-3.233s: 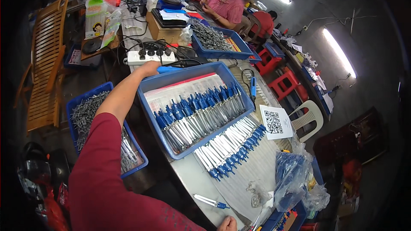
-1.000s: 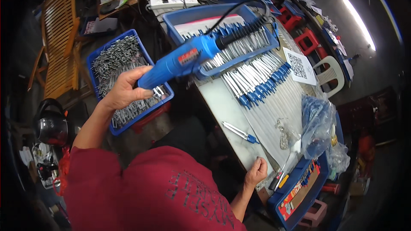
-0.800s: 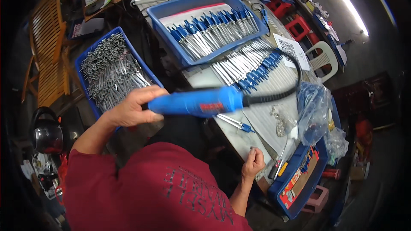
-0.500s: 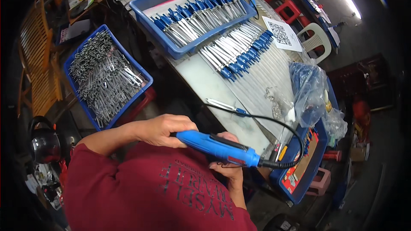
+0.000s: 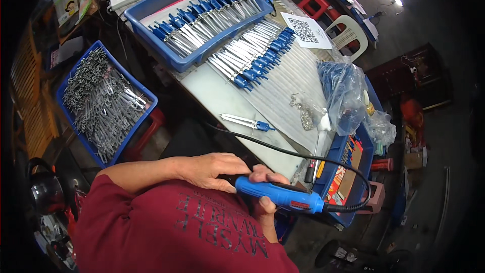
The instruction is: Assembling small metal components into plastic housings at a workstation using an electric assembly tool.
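Note:
A blue electric screwdriver [image 5: 280, 194] lies sideways in front of my chest, its black cable leaving the right end. My right hand [image 5: 265, 205] wraps round its body, thumb below and fingers above. My left hand [image 5: 214, 171] is closed at the dark front end, where anything small between the fingers is hidden. Ahead on the white table top rests one drawing compass [image 5: 246, 122] with a blue head and metal legs. Beyond it, a row of similar compasses [image 5: 250, 53] lies on the ribbed foam sheet [image 5: 285, 91].
More compasses fill a blue tray [image 5: 184, 63] at the back. On the left, another blue tray [image 5: 99, 159] holds many metal compass parts. Clear plastic bags [image 5: 346, 91] and a blue bin [image 5: 366, 146] stand right. The black cable [image 5: 283, 149] crosses the table's near side.
The screwdriver has shifted right relative to my left hand, showing more of its dark front end. My right hand's grip now shows more clearly. The whole view has shifted slightly.

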The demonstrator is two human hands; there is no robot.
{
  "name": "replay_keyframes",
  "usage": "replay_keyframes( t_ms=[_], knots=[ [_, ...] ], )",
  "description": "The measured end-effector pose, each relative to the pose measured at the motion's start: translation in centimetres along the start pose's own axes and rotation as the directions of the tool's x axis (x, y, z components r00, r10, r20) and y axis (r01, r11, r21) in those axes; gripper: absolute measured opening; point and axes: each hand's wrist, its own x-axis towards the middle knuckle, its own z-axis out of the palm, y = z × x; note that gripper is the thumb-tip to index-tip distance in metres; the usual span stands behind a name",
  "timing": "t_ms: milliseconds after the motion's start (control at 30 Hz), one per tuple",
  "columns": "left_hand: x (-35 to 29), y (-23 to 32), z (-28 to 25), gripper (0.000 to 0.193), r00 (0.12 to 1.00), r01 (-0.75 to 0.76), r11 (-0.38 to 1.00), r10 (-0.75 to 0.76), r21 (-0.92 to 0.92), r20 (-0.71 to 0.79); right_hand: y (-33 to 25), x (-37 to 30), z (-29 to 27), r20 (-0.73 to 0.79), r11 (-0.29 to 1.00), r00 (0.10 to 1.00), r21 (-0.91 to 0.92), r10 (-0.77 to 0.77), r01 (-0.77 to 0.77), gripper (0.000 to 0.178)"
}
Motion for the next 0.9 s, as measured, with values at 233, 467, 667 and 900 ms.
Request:
replay_keyframes(
  t_ms=[233,467,667,900],
  knots=[
    [-6.6,-5.4,-0.2,0.026,0.637,0.624,0.759,-0.358,0.184,-0.682,-1.7,-1.0,-1.9,-0.297,0.997,0.953,0.063,0.054,-0.036,0.049],
    [-7.7,-11.4,-1.0,0.031,0.633,0.739,0.522,-0.322,0.426,-0.704,-2.3,-1.9,-3.0,-0.346,1.000,0.938,0.015,0.023,-0.019,0.049],
    [-7.2,-14.7,-1.1,0.017,0.603,0.796,0.376,-0.440,0.474,-0.665,-2.2,-2.8,-3.2,-0.335,0.999,0.942,-0.039,0.002,-0.016,0.048],
    [-6.5,-18.2,-1.6,0.018,0.581,0.803,0.329,-0.614,0.496,-0.534,-1.7,-3.7,-3.1,-0.345,0.995,0.936,-0.038,0.073,-0.092,0.048]
  ],
)
